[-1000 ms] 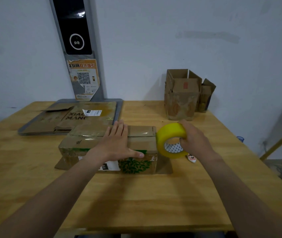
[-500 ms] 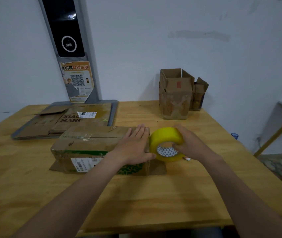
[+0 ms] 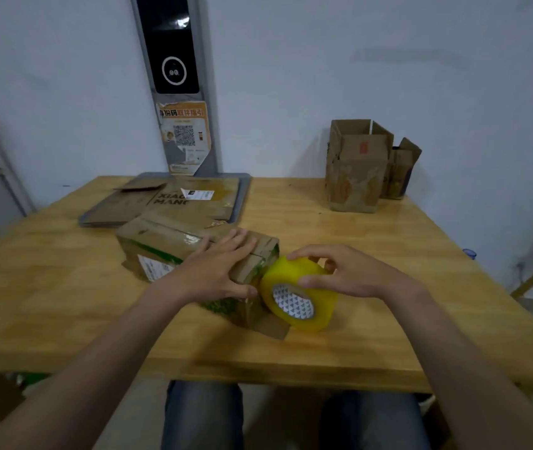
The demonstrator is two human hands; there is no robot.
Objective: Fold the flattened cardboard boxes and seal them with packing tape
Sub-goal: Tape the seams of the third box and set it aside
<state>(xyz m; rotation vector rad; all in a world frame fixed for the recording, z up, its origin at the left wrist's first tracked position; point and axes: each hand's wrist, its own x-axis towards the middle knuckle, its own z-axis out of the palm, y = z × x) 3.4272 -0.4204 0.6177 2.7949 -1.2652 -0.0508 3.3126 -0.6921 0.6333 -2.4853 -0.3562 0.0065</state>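
Far left of frame: pale wooden table (image 3: 63,287), edge blurred, nothing readable there.

Upper left of centre: grey flat tray (image 3: 245,198) held the flattened brown cardboard sheets (image 3: 148,203). Their print was cut off by a white label and by the box in front. On the wall above was a black-and-grey panel (image 3: 171,43) with an orange QR poster (image 3: 185,138), text too small to read.

Centre: the folded brown cardboard box with green print (image 3: 161,245) lay on the table, turned at an angle, with glossy tape along the top. A flap stuck out from under its near right corner. The left forearm partly covered the white label on its side.

Left hand (image 3: 219,267) lay flat on the right end of the box top, fingers straight and spread, thumb down the near face. It hid the seam there.

Just right of it, the yellow packing tape roll (image 3: 297,297) was on edge, touching or nearly touching the box end. Couldn't tell whether a strip ran from the roll to the box.

Right hand (image 3: 352,274) gripped the roll from above, thumb on the front rim. The far fingertips were hidden.

Upper right: two open upright cardboard boxes (image 3: 356,170) against the wall, the smaller one half hidden. A small blue object (image 3: 469,254) past the table edge was unidentifiable.
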